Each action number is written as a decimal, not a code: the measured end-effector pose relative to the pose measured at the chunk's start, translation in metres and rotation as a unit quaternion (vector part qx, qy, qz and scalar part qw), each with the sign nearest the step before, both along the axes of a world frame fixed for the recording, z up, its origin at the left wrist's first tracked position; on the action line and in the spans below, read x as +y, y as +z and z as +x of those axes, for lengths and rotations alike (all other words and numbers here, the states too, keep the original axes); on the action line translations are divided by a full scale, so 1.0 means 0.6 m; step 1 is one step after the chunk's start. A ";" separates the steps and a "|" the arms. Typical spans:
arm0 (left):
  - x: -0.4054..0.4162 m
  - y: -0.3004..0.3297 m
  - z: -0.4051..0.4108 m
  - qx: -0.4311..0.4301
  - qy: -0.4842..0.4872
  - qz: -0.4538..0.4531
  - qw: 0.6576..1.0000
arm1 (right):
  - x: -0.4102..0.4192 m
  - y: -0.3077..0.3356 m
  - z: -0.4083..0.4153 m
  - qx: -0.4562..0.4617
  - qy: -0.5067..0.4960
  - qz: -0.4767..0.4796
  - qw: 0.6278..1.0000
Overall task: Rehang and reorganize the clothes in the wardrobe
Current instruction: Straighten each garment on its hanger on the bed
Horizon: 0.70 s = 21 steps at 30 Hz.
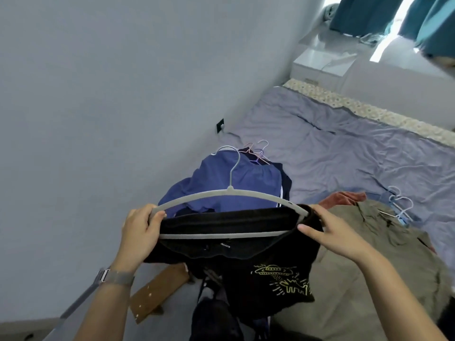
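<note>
I can't read the small white label [225, 245] on the black shirt [246, 257]; its lower hem runs out of sight. The shirt hides the grey hanger's [221, 193] right end, and the bed [344, 148] is cut off at the right edge.

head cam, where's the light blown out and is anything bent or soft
Head view: daylight between the teal curtains is blown out to white at the top right; the wide lens tilts and curves the wall and bed; the room's far corner is soft, while the grey hanger and both hands look fairly sharp.
</note>
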<state>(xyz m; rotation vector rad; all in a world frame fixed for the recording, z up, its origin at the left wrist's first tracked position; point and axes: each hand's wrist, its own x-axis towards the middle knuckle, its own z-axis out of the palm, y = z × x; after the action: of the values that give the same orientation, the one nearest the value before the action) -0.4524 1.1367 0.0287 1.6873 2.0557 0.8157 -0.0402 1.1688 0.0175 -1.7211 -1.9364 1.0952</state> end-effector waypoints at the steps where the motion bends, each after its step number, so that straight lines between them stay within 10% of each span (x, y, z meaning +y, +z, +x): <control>1: 0.036 -0.005 -0.018 -0.001 -0.010 -0.007 1.000 | 0.018 -0.011 -0.018 -0.020 0.000 0.007 1.000; 10: 0.382 0.047 -0.169 -0.025 -0.116 -0.057 0.991 | 0.244 0.023 -0.156 0.003 -0.074 -0.018 0.997; 15: 0.561 -0.074 -0.122 -0.013 -0.166 -0.081 0.983 | 0.328 -0.081 -0.192 -0.053 -0.273 0.032 0.960; 21: 0.698 -0.229 -0.020 -0.018 -0.244 -0.154 0.957 | 0.293 -0.161 -0.186 -0.081 -0.302 -0.164 0.936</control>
<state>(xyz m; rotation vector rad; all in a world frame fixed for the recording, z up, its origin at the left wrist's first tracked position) -0.4643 1.5555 -0.1086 1.8580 1.5355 0.3410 -0.1517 1.3447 -0.0794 -2.4247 -1.1820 1.0913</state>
